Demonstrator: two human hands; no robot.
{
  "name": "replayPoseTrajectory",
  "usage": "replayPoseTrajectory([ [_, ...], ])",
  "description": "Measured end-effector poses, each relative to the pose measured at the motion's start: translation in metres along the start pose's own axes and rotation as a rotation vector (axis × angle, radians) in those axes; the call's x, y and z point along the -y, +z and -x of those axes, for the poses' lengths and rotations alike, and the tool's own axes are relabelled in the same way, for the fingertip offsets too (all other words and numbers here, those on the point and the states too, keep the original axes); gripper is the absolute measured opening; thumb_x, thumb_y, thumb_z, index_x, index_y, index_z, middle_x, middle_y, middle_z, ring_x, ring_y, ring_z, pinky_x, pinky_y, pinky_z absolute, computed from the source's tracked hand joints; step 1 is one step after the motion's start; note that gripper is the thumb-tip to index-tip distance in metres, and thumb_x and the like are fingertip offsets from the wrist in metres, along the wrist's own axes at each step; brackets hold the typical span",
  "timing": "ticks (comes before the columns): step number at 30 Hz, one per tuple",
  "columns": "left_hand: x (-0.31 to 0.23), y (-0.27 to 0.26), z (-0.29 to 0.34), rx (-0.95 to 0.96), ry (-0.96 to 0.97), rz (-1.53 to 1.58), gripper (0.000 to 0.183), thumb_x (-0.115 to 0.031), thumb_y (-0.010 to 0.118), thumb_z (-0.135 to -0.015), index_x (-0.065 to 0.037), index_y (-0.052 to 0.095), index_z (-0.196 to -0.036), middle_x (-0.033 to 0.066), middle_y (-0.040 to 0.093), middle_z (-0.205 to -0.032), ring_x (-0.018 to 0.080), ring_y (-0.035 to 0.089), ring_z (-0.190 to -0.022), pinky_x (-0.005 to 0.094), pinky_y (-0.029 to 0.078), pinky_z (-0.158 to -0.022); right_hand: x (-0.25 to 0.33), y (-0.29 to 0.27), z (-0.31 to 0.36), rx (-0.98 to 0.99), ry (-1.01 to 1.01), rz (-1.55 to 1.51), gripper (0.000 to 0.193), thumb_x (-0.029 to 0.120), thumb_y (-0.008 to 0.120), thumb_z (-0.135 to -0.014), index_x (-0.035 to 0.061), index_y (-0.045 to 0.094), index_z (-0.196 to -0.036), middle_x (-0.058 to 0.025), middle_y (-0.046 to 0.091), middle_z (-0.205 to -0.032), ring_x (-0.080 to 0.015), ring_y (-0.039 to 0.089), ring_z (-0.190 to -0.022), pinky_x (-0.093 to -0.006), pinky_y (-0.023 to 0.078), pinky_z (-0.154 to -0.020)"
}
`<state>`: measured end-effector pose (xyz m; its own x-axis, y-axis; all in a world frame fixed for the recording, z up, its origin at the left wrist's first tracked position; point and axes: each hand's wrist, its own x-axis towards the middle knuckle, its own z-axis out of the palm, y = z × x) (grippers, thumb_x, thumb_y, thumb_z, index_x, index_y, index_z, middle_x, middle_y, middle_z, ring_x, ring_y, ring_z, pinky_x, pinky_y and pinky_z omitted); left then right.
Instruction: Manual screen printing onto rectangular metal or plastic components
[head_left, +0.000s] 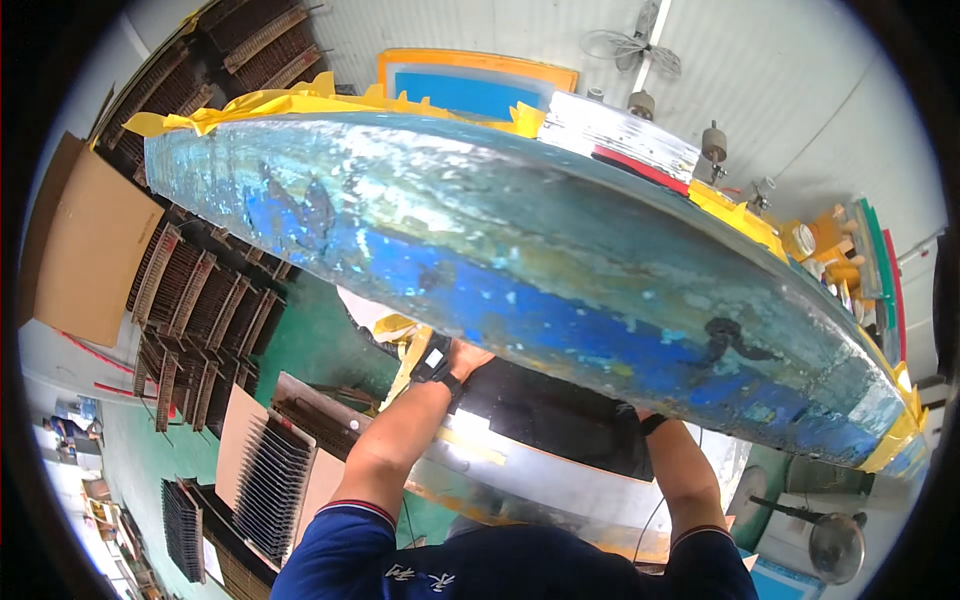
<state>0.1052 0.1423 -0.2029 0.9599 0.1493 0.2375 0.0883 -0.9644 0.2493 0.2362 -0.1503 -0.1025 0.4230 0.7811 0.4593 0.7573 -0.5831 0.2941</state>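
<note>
A long, paint-stained blue and grey board [480, 230] crosses the view above my forearms, hiding much of the work area. My left hand [468, 360] reaches under its lower edge beside a black panel [555, 420]; the fingers are mostly hidden. A dark device with a white face [435, 357] is strapped at that wrist. My right hand [646, 413] is almost wholly covered by the board, with only a bit showing above a black wristband [653, 424]. What either hand holds cannot be made out. The black panel lies between my wrists on a pale work surface [480, 440].
Yellow tape [330, 100] lines the board's far edge. Wire racks [190, 290] and a cardboard sheet [90, 240] stand at left, near a slotted black rack [270, 490]. A round metal lamp [836, 547] is at lower right. Containers [830, 245] sit at far right.
</note>
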Motion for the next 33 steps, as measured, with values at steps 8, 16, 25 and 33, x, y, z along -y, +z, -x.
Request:
replayPoseTrajectory([
  [8,-0.003,0.0,-0.001,0.089,-0.056,-0.035,0.039,-0.038,0.05,-0.087,-0.008,0.066,-0.105,0.0169,0.066,-0.103,0.0349,0.061,-0.098,0.0473,0.041,-0.095,0.004,-0.016,-0.018,0.093,0.123,-0.518,0.063,0.054,0.051,-0.093,0.0049,0.054,-0.133,-0.0183,0.05,-0.14,-0.0384,0.045,-0.129,-0.0468,0.034,-0.109],
  [16,-0.002,-0.005,-0.015,0.118,-0.105,-0.066,0.037,-0.038,0.051,-0.086,-0.007,0.07,-0.091,0.019,0.069,-0.086,0.036,0.065,-0.084,0.0456,0.045,-0.088,0.001,-0.004,-0.014,0.192,0.166,-0.507,0.061,0.052,0.052,-0.094,0.0033,0.056,-0.13,-0.0187,0.053,-0.137,-0.0386,0.047,-0.126,-0.0473,0.036,-0.107],
  [25,-0.001,0.029,0.003,0.216,-0.104,-0.047,0.048,-0.049,0.05,-0.086,-0.013,0.062,-0.116,0.0128,0.061,-0.117,0.0338,0.055,-0.111,0.0483,0.038,-0.1,-0.003,-0.007,-0.007,0.248,0.165,-0.518,0.059,0.051,0.052,-0.095,0.003,0.057,-0.129,-0.0188,0.054,-0.135,-0.039,0.048,-0.125,-0.0477,0.037,-0.106],
  [33,0.002,0.038,0.014,-0.052,0.007,-0.069,0.05,-0.049,0.052,-0.087,-0.018,0.062,-0.124,0.0094,0.06,-0.129,0.0319,0.057,-0.116,0.0484,0.039,-0.102,0.008,0.0,0.005,0.399,0.237,-0.679,0.056,0.047,0.053,-0.096,0.0014,0.058,-0.127,-0.0215,0.054,-0.133,-0.0408,0.049,-0.123,-0.0489,0.037,-0.105],
])
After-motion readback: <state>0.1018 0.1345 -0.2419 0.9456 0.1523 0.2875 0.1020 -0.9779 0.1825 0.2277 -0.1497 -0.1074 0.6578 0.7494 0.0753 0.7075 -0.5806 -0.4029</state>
